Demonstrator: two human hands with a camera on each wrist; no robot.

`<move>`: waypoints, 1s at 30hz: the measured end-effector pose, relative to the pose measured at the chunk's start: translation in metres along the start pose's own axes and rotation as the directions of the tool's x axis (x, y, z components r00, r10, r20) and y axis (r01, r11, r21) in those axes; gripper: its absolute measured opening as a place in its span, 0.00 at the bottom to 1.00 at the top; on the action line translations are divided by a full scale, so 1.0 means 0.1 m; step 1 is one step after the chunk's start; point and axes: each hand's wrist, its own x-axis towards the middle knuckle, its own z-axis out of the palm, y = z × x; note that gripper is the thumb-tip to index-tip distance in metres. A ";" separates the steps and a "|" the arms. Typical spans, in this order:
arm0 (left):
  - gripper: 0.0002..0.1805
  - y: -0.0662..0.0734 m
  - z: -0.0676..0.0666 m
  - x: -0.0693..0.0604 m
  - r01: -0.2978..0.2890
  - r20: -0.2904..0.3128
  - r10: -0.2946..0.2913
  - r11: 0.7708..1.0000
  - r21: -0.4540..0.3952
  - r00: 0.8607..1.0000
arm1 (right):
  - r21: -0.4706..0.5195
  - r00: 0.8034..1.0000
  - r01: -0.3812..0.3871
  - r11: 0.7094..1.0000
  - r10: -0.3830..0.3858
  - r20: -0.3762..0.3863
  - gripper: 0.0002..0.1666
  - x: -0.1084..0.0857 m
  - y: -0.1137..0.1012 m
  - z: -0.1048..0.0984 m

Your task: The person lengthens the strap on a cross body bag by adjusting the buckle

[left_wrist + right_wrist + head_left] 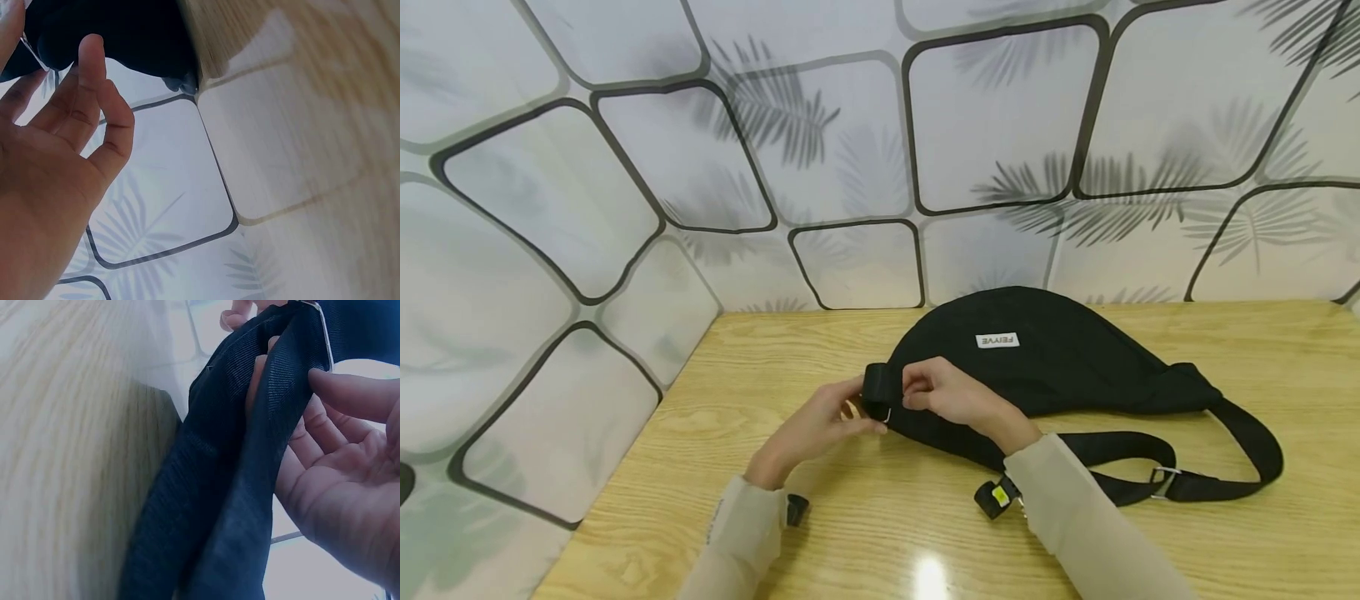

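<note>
A black waist bag (pixel 1037 367) with a white label lies on the table, a loop of black webbing (pixel 877 383) standing up at its left end. My left hand (pixel 820 425) grips that end by a thin metal buckle (pixel 888 415), palm and fingers showing in the left wrist view (pixel 69 144). Just right of the loop, my right hand (pixel 951 393) has curled fingers. In the right wrist view my right hand (pixel 340 462) pinches the doubled strap (pixel 231 487) beside the metal buckle (pixel 327 337); part of its fingers is hidden behind the webbing.
The bag's long strap (pixel 1262 442) curves along its right and front, through a metal slider (pixel 1163 482). A black piece with a yellow patch (pixel 1001 496) lies by my right sleeve, another black piece (pixel 797 509) by my left. Patterned cloth (pixel 850 150) borders the wooden table (pixel 880 533).
</note>
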 end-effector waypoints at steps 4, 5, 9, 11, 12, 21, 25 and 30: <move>0.17 0.00 -0.01 0.00 0.008 -0.002 -0.008 1.000 -0.010 1.000 | 0.030 1.000 0.001 1.000 0.000 -0.013 0.09 0.01 0.00 0.01; 0.18 0.00 -0.01 0.00 0.009 -0.003 -0.009 1.000 -0.010 1.000 | 0.031 1.000 -0.001 1.000 0.002 -0.014 0.09 0.02 0.00 0.01; 0.16 -0.01 -0.01 0.00 0.006 -0.010 -0.006 1.000 0.003 1.000 | 0.032 1.000 -0.002 0.999 0.003 -0.021 0.09 0.02 0.00 0.00; 0.17 -0.02 0.00 0.00 0.004 -0.011 -0.004 1.000 0.003 1.000 | 0.039 1.000 -0.002 0.999 0.002 -0.019 0.09 0.01 0.00 0.00; 0.17 -0.03 0.00 0.00 0.004 -0.011 -0.004 1.000 0.002 1.000 | 0.049 1.000 -0.003 0.999 0.004 -0.016 0.11 0.01 -0.01 0.00; 0.20 -0.04 0.01 0.01 0.003 -0.001 -0.003 1.000 0.001 1.000 | -0.002 0.994 0.103 0.995 -0.103 0.037 0.33 -0.05 -0.02 0.08; 0.18 -0.04 0.01 0.00 0.009 -0.001 -0.009 1.000 0.024 1.000 | -0.176 0.987 0.156 0.972 -0.162 -0.017 0.27 -0.06 -0.04 0.16; 0.17 -0.02 0.02 0.01 0.031 -0.001 -0.031 0.998 0.050 1.000 | -0.282 0.981 0.147 0.948 -0.176 -0.080 0.21 -0.06 -0.04 0.22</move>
